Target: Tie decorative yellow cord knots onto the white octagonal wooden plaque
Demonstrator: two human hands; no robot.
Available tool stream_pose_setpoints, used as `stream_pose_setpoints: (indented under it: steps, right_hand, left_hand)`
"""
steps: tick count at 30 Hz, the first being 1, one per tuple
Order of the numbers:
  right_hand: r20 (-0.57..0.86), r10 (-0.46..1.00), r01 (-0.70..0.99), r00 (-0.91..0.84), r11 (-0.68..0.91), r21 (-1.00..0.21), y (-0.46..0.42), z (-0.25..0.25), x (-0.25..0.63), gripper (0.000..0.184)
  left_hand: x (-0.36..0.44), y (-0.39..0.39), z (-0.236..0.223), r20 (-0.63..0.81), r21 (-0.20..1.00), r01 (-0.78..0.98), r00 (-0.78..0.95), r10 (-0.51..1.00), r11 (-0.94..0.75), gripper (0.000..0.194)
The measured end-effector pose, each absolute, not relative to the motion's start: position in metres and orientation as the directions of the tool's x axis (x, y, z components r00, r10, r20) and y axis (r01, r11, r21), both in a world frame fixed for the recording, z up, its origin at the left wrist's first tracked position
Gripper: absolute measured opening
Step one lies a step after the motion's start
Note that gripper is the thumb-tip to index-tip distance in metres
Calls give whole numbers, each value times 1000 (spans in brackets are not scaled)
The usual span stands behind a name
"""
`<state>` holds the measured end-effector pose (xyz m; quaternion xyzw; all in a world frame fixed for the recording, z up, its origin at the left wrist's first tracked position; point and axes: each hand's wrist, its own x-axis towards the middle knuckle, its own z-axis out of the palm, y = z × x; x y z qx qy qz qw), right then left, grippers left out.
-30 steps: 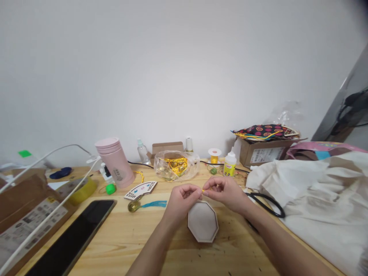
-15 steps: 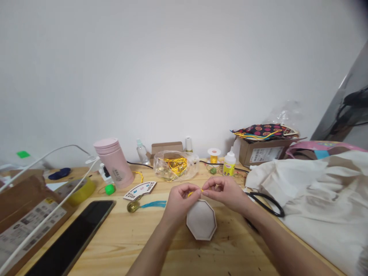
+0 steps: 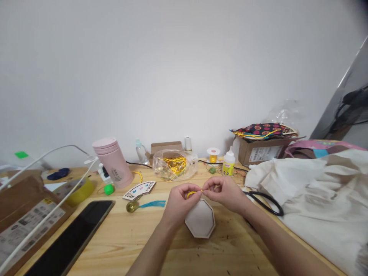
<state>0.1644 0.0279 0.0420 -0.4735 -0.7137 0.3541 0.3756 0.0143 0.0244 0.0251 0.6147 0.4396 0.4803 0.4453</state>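
Between my two hands runs a thin yellow cord (image 3: 191, 194), pinched at the fingertips just above an octagonal plaque. My left hand (image 3: 181, 201) is closed on the cord, with a loop of it showing by the thumb. My right hand (image 3: 222, 193) pinches the cord at its other side, and the two sets of fingertips nearly touch. Below them the plaque (image 3: 200, 219), pale grey with a dark rim line, hangs or rests tilted over the table; I cannot tell which. To the left lie a fan-shaped ornament (image 3: 140, 191) and a brass-coloured coin piece (image 3: 132, 207) with a blue tassel (image 3: 153, 204).
A phone (image 3: 73, 234), a pink tumbler (image 3: 113, 163) and yellow tape (image 3: 83, 191) stand left. Behind are a plastic bag of yellow cords (image 3: 176, 165), a thread spool (image 3: 213, 155) and a glue bottle (image 3: 228, 163). White cloth (image 3: 319, 199) and a cardboard box (image 3: 261, 150) are right.
Both hands hold nearly the same place. A little more of the yellow cord shows by my left thumb, and the plaque has tilted slightly. The whole view has shifted a little.
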Motion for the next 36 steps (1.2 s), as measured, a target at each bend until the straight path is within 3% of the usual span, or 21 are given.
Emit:
stream_pose_setpoints:
  steps: [8, 16, 25, 29, 36]
  right_hand:
    - [167, 956, 390, -243, 254, -885, 26, 43, 161, 15]
    - [231, 937, 415, -262, 325, -850, 26, 39, 162, 9]
    - [119, 955, 206, -270, 178, -962, 26, 41, 162, 7]
    - [94, 953, 170, -287, 147, -974, 27, 40, 162, 8]
    - [145, 951, 275, -275, 222, -935, 23, 42, 162, 7]
  left_hand:
    - [14, 25, 29, 171, 982, 53, 149, 974, -181, 7]
    - [12, 27, 23, 106, 994, 15, 226, 968, -112, 8]
    - [11, 25, 28, 5, 989, -142, 334, 943, 45, 10]
    - [10, 25, 29, 0, 990, -133, 341, 940, 49, 11]
    - [11, 23, 31, -8, 997, -70, 341, 940, 34, 13]
